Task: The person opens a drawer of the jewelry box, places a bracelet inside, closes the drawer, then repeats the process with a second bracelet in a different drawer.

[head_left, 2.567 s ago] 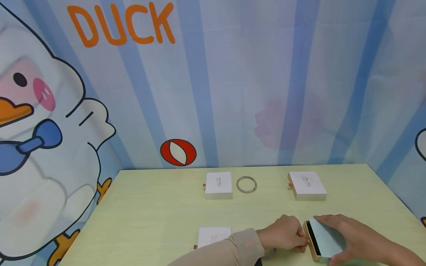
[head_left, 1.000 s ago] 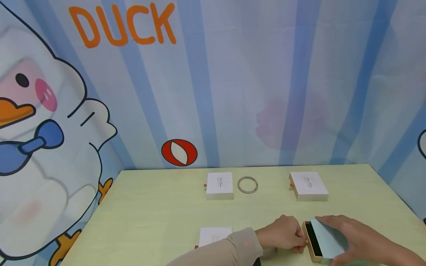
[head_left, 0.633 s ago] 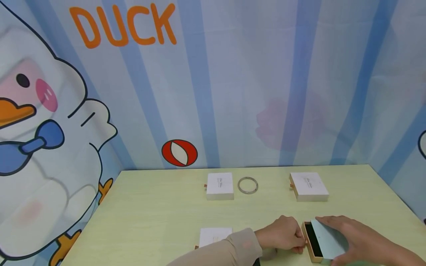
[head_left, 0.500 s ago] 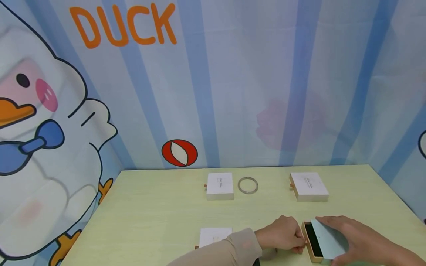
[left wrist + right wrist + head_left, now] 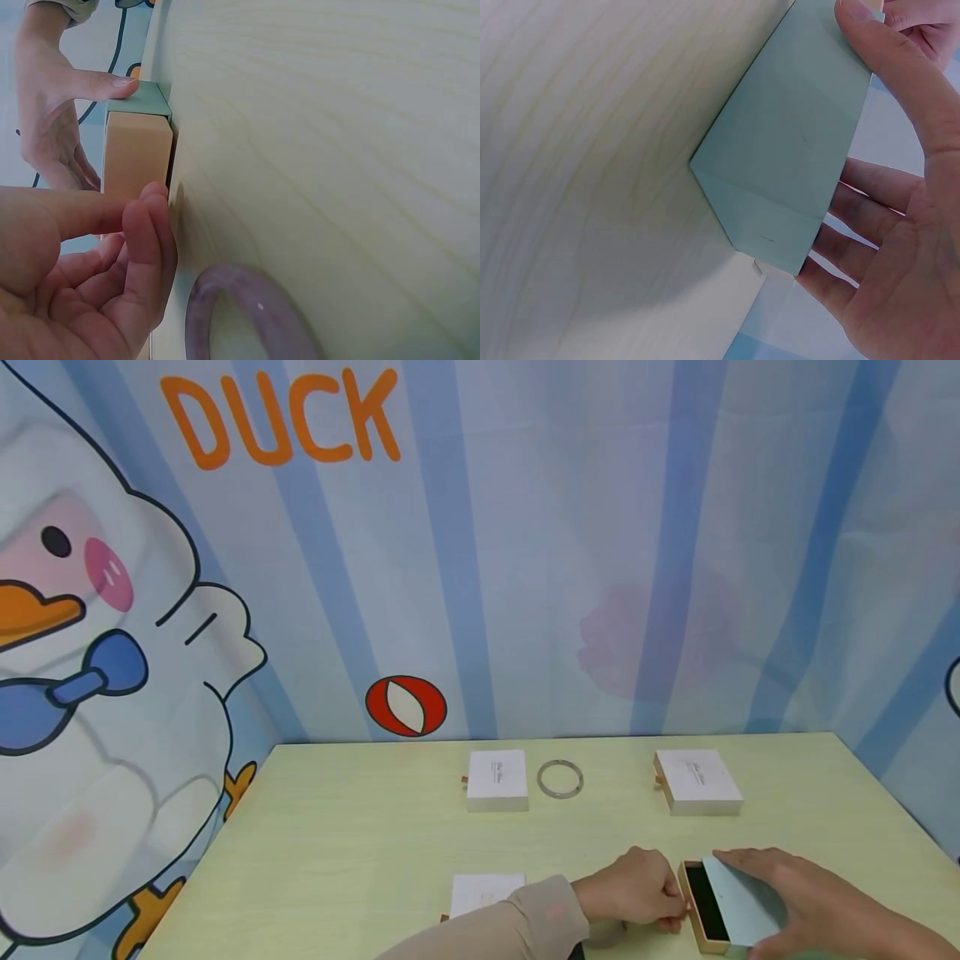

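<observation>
A pale green drawer box (image 5: 746, 902) lies at the table's front right, its tan-edged drawer partly slid out to the left and dark inside. My right hand (image 5: 813, 897) grips the green sleeve across its width, thumb on one side and fingers on the other, as the right wrist view shows. At the drawer's tan front (image 5: 139, 150), my left hand (image 5: 633, 887) pinches with thumb and fingertips; the small pull tab there is mostly hidden by the fingers. A mauve bangle (image 5: 266, 304) lies on the table beside the left hand, largely covered by the wrist in the head view.
White drawer boxes stand at the back middle (image 5: 498, 781), the back right (image 5: 697, 782) and the front middle (image 5: 487, 892), the last partly behind the left sleeve. Another bangle (image 5: 561, 794) lies between the back two. A printed curtain (image 5: 525, 568) hangs behind the table.
The drawer has slid a little further left out of the green sleeve, showing more dark interior. My left hand has shifted slightly left with it; the right hand keeps its grip.
</observation>
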### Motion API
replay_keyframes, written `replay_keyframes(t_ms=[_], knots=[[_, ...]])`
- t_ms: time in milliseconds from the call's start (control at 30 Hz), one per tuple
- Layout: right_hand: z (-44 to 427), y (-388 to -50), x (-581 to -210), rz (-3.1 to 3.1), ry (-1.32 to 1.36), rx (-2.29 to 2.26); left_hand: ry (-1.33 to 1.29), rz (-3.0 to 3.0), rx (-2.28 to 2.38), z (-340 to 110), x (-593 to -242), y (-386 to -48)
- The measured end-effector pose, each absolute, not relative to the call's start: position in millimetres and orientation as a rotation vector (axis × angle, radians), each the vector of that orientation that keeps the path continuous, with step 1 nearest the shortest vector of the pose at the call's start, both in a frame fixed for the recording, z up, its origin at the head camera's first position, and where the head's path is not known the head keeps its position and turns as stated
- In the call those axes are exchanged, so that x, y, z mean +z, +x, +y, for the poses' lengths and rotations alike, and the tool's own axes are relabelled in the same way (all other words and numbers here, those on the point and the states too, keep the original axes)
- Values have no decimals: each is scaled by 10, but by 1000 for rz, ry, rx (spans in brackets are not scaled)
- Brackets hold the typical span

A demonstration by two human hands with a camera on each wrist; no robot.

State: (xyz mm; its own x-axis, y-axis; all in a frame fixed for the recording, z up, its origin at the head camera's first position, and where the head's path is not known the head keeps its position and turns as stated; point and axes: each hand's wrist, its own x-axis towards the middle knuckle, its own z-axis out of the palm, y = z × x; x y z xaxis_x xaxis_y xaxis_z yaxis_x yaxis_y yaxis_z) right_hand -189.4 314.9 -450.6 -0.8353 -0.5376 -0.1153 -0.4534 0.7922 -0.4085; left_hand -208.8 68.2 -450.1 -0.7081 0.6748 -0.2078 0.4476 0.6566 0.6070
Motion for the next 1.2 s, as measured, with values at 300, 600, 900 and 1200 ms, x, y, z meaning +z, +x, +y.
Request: replay_keyframes(t_ms=[300,600,900,1200], knots=[[3165,-1902,-4530,2753,-778,-541,834,2467,734,684,-4505,-2083],[3181,-1884,-4556,2789,-868,-543,815,2468,731,674,-4513,-2081],[3166,-1897,-4518,2766,-810,-524,809,2467,702,675,-4496,-2087],[3132,-1924,-4513,2719,-700,-541,845,2489,663,649,-4490,-2084]])
